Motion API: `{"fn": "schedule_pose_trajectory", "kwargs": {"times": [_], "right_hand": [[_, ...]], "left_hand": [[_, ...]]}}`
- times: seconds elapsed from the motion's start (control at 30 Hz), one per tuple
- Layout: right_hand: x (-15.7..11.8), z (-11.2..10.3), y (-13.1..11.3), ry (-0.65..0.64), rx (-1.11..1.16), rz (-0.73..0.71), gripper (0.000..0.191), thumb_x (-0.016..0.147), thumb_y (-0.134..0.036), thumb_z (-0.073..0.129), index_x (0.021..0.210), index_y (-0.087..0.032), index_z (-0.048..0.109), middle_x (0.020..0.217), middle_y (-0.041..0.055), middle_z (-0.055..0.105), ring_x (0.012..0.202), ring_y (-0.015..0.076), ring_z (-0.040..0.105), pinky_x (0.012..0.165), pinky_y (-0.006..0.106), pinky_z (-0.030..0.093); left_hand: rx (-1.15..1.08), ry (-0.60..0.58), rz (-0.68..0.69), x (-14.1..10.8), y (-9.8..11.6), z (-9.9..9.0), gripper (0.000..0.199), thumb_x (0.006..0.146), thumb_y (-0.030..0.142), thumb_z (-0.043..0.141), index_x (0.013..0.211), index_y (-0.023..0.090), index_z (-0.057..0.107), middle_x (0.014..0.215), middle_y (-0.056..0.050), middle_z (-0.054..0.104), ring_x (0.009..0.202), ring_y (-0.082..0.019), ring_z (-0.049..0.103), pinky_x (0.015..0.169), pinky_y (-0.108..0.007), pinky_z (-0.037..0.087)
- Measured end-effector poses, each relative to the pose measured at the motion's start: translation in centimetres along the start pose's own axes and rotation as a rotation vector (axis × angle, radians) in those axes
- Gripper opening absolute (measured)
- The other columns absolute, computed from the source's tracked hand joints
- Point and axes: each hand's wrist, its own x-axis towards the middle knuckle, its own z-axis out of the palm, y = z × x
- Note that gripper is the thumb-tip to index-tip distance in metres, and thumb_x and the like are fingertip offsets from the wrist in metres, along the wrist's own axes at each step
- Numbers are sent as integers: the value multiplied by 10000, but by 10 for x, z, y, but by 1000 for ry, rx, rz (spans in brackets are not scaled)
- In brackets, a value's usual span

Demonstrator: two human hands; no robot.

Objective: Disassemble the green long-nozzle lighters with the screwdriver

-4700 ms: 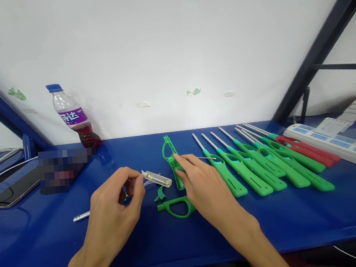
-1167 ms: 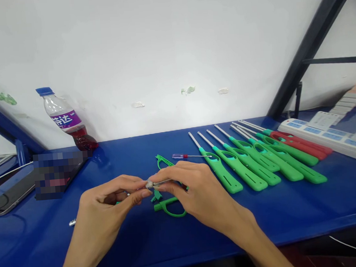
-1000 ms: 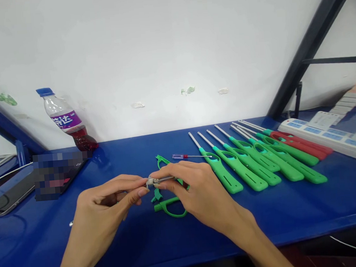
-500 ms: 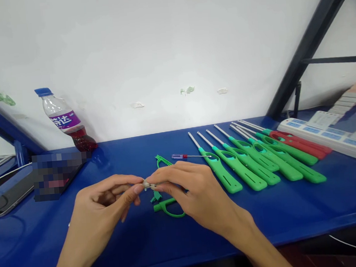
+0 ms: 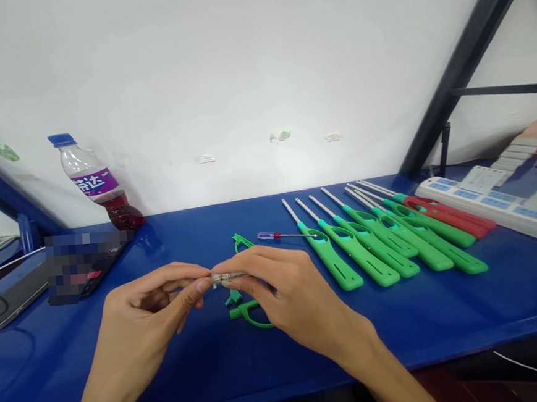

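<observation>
Thumb and fingertips of my left hand (image 5: 150,315) pinch the left end of a small pale metallic part (image 5: 221,278). Its right end is gripped between the thumb and fingers of my right hand (image 5: 294,286), which covers some of it. Below and behind the hands lie green plastic pieces (image 5: 236,313), partly hidden by my right hand. A screwdriver with a purple and red handle (image 5: 269,235) points right, its tip over the nearest of several green lighters (image 5: 338,263) with metal tubes.
Red lighters (image 5: 455,214) lie beside a white power strip (image 5: 496,205) at the right. A bottle of dark red drink (image 5: 97,183) leans on the wall at the left, behind a dark phone (image 5: 20,295). Everything rests on a blue table (image 5: 245,376).
My hands have moved slightly left in view, and the fingertips are a little farther apart, so more of the small part shows between them. The whole view has shifted slightly.
</observation>
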Motion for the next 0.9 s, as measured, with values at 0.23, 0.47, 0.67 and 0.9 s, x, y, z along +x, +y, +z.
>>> {"fn": "schedule_pose_trajectory", "kwargs": {"times": [0.23, 0.47, 0.67, 0.9], "right_hand": [[-1, 9, 4, -32, -85, -19, 307, 1035, -252, 568, 1307, -165, 680, 1167, 58, 769, 1052, 175, 715, 940, 280, 549], [-3, 11, 7, -66, -161, -32, 278, 1043, -212, 542, 1272, -170, 693, 1152, 68, 773, 1049, 184, 715, 943, 295, 550], [-3, 10, 11, -95, -241, -49, 309, 1019, -102, 537, 1287, -171, 673, 1197, 73, 764, 1087, 190, 709, 977, 307, 543], [-2, 9, 10, -88, -338, 55, 240, 1031, -168, 551, 1225, -186, 692, 1122, 61, 776, 1017, 216, 726, 893, 330, 544]], "left_hand": [[2, -18, 55, -1, 4, 6, 215, 722, 450, 851, 793, 260, 781, 725, 11, 753, 630, -131, 686, 573, -155, 540], [103, -17, 110, -6, -1, 11, 199, 797, 458, 795, 822, 264, 758, 790, 22, 743, 685, -140, 667, 603, -192, 526], [196, 78, 186, -11, -6, 18, 191, 858, 471, 740, 867, 280, 749, 817, 31, 728, 725, -147, 621, 625, -233, 484], [296, 171, 231, -9, -4, 18, 189, 888, 487, 711, 898, 301, 742, 858, 48, 732, 706, -135, 609, 619, -230, 465]]}}
